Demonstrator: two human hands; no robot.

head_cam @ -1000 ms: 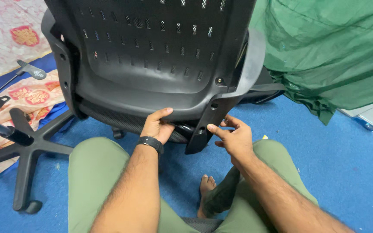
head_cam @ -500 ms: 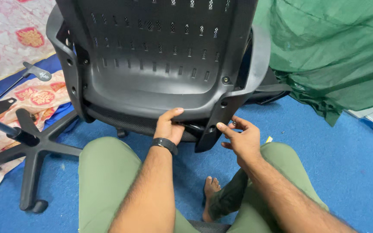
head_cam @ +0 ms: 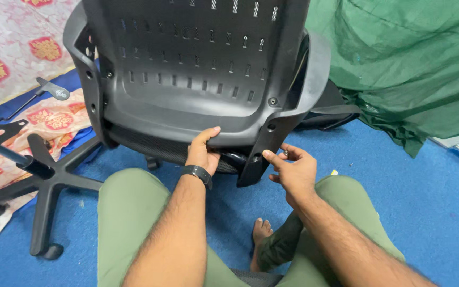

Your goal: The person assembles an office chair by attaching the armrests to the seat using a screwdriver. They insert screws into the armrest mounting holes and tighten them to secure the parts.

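On the blue floor before our knees stands the chair back (head_cam: 197, 74), stiff, bulky plastic; left hand (head_cam: 203, 151) grips its lower edge, right hand (head_cam: 292, 170) pinches a small screw beside the bracket (head_cam: 261, 146).

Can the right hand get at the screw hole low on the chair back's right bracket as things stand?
Probably yes. The right hand is beside the bracket, its thumb nearly at the lowest hole, with nothing between them. The left hand grips the chair back's bottom edge, clear of that spot.
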